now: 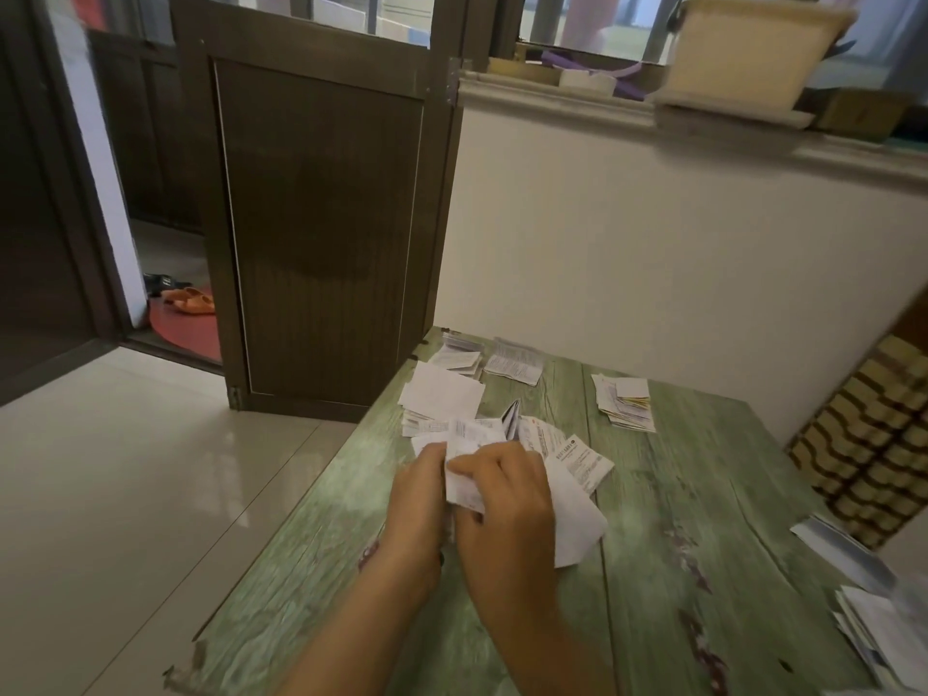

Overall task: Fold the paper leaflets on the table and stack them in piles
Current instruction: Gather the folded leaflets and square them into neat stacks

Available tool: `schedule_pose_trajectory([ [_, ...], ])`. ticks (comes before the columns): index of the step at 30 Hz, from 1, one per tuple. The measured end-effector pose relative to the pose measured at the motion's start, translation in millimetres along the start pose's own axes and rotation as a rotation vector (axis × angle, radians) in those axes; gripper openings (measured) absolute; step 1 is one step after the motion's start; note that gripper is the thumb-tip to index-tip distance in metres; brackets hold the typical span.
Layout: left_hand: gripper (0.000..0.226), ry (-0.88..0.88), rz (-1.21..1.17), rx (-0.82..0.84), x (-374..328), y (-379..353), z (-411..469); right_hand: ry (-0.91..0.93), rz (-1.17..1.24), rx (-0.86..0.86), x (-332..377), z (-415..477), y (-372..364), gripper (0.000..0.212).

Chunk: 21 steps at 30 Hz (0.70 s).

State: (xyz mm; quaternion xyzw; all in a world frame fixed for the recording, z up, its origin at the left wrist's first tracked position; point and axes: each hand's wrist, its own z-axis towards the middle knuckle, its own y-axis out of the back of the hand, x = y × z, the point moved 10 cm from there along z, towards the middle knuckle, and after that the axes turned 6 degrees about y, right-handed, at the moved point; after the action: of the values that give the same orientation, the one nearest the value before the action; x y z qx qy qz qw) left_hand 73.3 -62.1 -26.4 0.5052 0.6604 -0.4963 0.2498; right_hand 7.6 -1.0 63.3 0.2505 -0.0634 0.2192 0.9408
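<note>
Leaflet [462, 487] is pinched between the left hand [419, 499] and right hand [507, 509], the fingers of both curled round it, above loose sheets [577, 499] on the green table [703, 494]. Beyond lie a far-left pile [513, 366], a far-right pile [626, 403] and a near-right pile [876, 632].

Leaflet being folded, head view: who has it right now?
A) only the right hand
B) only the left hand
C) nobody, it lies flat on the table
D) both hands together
D: the left hand and the right hand meet on the white leaflet, fingers curled round its edges, holding it over the green table.
</note>
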Motion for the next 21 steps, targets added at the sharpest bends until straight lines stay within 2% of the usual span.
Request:
schedule_pose_trajectory([
  [2,0.043,0.066,-0.210,0.147,2.5,-12.5,-3.4,0.029,0.014,0.067,1.0,-4.0,-7.9,0.034],
  [3,0.047,0.072,-0.235,0.182,2.8,-14.3,-2.3,0.037,0.031,0.098,0.0,-6.7,-10.4,0.033],
  [5,0.044,0.083,-0.191,0.150,5.6,-8.0,1.8,0.057,0.108,0.180,1.4,-12.8,-16.4,0.031],
  [8,0.032,0.119,-0.133,0.008,13.8,12.1,9.8,0.013,0.356,0.239,-1.4,-23.2,-13.8,0.028],
  [10,0.027,0.145,-0.135,-0.039,16.6,19.1,11.3,-0.150,0.361,0.129,-29.4,-23.9,5.6,0.024],
  [12,0.022,0.173,-0.167,-0.063,19.4,22.6,12.3,-0.422,0.135,-0.033,-82.0,-29.9,32.1,0.026],
  [13,0.018,0.186,-0.182,-0.065,20.7,23.2,12.0,-0.613,0.024,-0.004,-111.5,-39.4,35.9,0.039],
  [14,0.014,0.194,-0.192,-0.054,20.1,21.4,11.5,-0.766,-0.046,0.101,-135.3,-49.8,31.6,0.052],
  [15,0.011,0.200,-0.198,-0.038,19.6,18.9,10.5,-0.860,-0.076,0.219,-151.3,-61.5,23.2,0.057],
  [16,0.010,0.202,-0.201,-0.016,19.3,16.0,9.7,-0.906,-0.063,0.304,-158.9,-70.0,15.0,0.047],
  [18,0.013,0.202,-0.192,0.020,19.3,11.7,9.2,-0.939,0.031,0.305,-161.7,-78.2,9.4,0.017],
  [21,0.018,0.205,-0.176,0.043,18.0,10.1,10.2,-0.931,0.220,0.183,-160.1,-73.5,12.8,0.011],
])
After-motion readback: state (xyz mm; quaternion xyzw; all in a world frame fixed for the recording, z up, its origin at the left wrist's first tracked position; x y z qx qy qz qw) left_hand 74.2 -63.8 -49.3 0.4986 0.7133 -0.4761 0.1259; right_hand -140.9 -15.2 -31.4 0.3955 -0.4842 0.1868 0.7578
